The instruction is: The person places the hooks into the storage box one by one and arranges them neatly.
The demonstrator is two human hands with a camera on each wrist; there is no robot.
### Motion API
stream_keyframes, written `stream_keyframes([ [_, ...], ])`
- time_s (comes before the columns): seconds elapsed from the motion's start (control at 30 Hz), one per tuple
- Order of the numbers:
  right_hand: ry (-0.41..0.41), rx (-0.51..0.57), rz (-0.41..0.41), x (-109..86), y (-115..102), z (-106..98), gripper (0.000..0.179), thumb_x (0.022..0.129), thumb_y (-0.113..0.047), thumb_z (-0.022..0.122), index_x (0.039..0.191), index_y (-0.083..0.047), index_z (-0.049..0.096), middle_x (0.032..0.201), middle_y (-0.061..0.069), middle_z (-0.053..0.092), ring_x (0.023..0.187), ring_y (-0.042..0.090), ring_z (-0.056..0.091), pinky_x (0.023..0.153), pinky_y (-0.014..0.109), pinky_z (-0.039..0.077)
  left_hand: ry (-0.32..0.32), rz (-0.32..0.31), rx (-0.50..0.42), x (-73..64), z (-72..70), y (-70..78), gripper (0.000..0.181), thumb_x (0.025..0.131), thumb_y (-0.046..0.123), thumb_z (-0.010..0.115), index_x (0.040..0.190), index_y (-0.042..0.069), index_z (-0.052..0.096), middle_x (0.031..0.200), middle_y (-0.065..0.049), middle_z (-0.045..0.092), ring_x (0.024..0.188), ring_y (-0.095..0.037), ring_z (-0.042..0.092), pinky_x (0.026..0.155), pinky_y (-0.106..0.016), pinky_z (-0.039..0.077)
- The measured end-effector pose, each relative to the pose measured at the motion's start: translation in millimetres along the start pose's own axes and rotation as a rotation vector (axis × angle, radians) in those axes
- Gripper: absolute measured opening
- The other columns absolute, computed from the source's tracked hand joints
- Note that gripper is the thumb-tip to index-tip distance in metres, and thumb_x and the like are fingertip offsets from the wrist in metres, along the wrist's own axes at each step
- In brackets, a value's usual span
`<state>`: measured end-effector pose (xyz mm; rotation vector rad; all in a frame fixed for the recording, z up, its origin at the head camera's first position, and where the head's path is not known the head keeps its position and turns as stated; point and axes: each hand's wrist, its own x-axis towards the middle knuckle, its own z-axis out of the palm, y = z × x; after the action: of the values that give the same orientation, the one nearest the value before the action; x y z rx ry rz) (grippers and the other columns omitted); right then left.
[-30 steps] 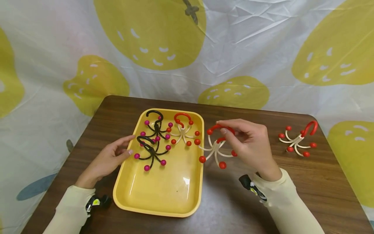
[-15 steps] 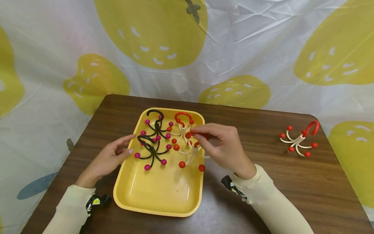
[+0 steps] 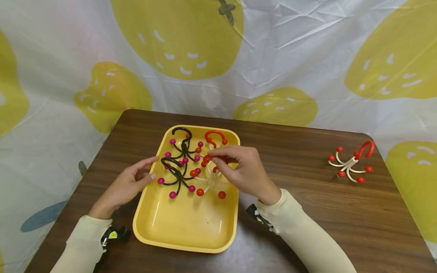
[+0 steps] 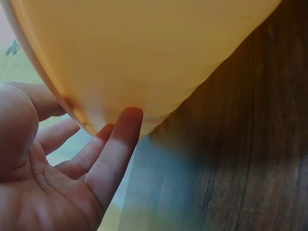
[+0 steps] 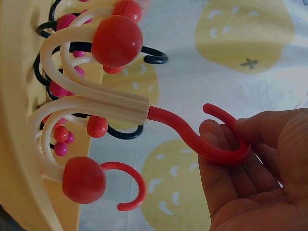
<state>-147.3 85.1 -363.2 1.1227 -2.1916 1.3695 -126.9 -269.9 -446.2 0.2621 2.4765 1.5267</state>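
brn wood-grain tbl (image 3: 362, 212) had rounded far corners & a dull shine nr the front edge. behind it & at both sides hung a wht cloth (image 3: 191, 102), creased upper rt, printed w/ lg yellow fruit (image 3: 181, 38) w/ short wht dashes. dk star-shaped mark (image 3: 226, 10) was at top ctr, blue-gray leaf (image 3: 43, 217) low on lt.

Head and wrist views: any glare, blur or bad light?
Right wrist: the held red-and-cream ball-tipped hook is fairly sharp, the right hand shaded. Head: that hook's cream parts look faint against the yellow tray, whose floor shows glare streaks. Left wrist: dim, the wooden table dark, with a bluish haze on one side.
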Motion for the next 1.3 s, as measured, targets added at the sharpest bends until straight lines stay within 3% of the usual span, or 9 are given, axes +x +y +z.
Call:
stream_keyframes([
  [0.63,-0.049,-0.037,0.127,-11.0,16.2,12.0,0.017,0.095,-0.003,0.076,0.111,-0.004,0.082,0.106,0.007,0.082,0.085,0.011,0.078,0.076,0.023,0.062,-0.008,0.013,-0.040,-1.3,0.8,-1.6,0.058,0.108,0.019,0.063,0.162,0.012,0.043,0.143,-0.027,0.060,0.111,-0.025,0.070,0.081,-0.027,0.060],
  [1.0,-0.061,-0.057,0.116,-14.3,22.1,14.2,0.015,0.096,-0.004,0.075,0.110,-0.005,0.082,0.106,0.007,0.082,0.087,0.012,0.079,0.077,0.023,0.062,-0.007,0.007,-0.026,-0.9,0.7,-1.3,0.058,0.108,0.019,0.063,0.162,0.013,0.043,0.144,-0.027,0.060,0.114,-0.033,0.069,0.080,-0.026,0.060],
  [1.3,-0.069,-0.067,0.099,-16.4,24.5,14.5,0.015,0.095,-0.004,0.076,0.109,-0.003,0.081,0.106,0.008,0.082,0.090,0.015,0.079,0.079,0.021,0.062,-0.009,0.010,-0.024,-0.9,0.6,-1.1,0.059,0.108,0.018,0.062,0.163,0.012,0.042,0.145,-0.027,0.060,0.114,-0.031,0.070,0.081,-0.026,0.060],
])
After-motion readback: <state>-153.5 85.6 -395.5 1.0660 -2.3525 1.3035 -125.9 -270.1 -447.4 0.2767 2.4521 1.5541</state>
